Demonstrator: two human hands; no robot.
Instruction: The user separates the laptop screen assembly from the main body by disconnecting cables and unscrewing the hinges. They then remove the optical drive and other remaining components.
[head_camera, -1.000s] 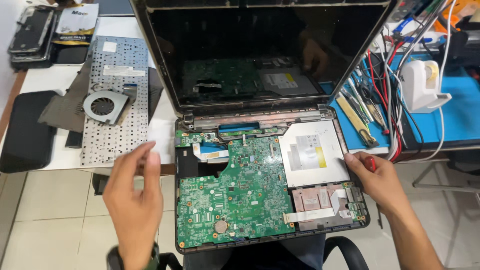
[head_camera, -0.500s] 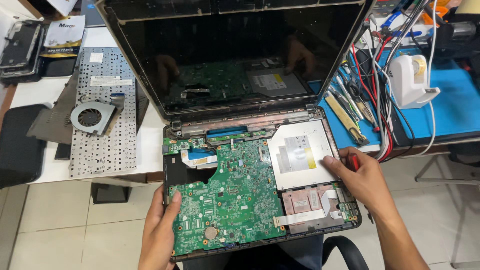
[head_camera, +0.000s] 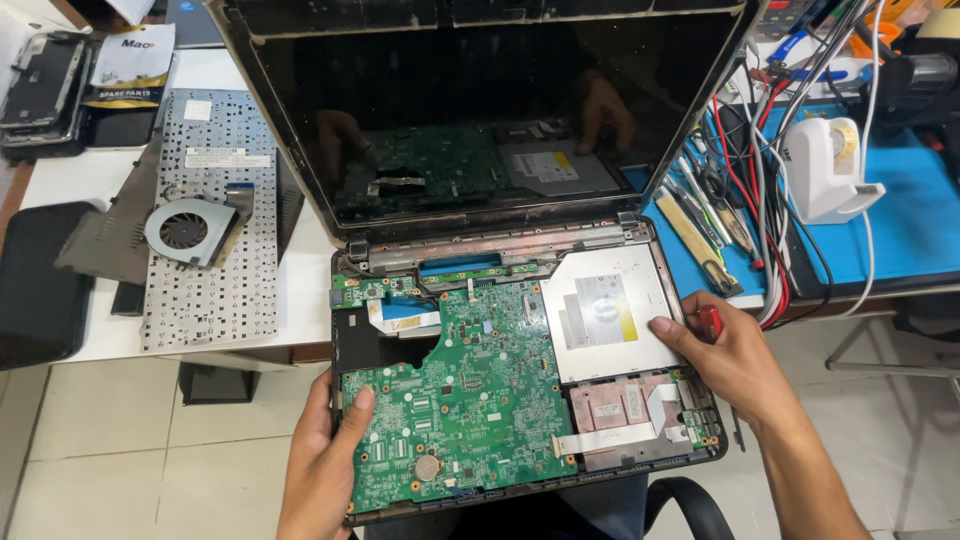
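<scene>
A: Compared with half a second earlier, what has changed?

B: Little; the left hand (head_camera: 325, 460) has crept further up the near-left edge of the opened laptop base (head_camera: 520, 390), thumb now resting on the green motherboard (head_camera: 470, 400).

A: And the other hand?

B: The right hand (head_camera: 730, 355) holds a red-handled tool (head_camera: 710, 320), fingertips pressing on the silver optical drive (head_camera: 605, 315) at the right edge.

A: How does the base lie?

B: Between both hands, overhanging the white table (head_camera: 300, 300), its long axis running left to right. Further back, the dark screen (head_camera: 490, 110) stands open; a loose fan (head_camera: 185, 230) lies on a detached keyboard (head_camera: 215, 220) at far left.
</scene>
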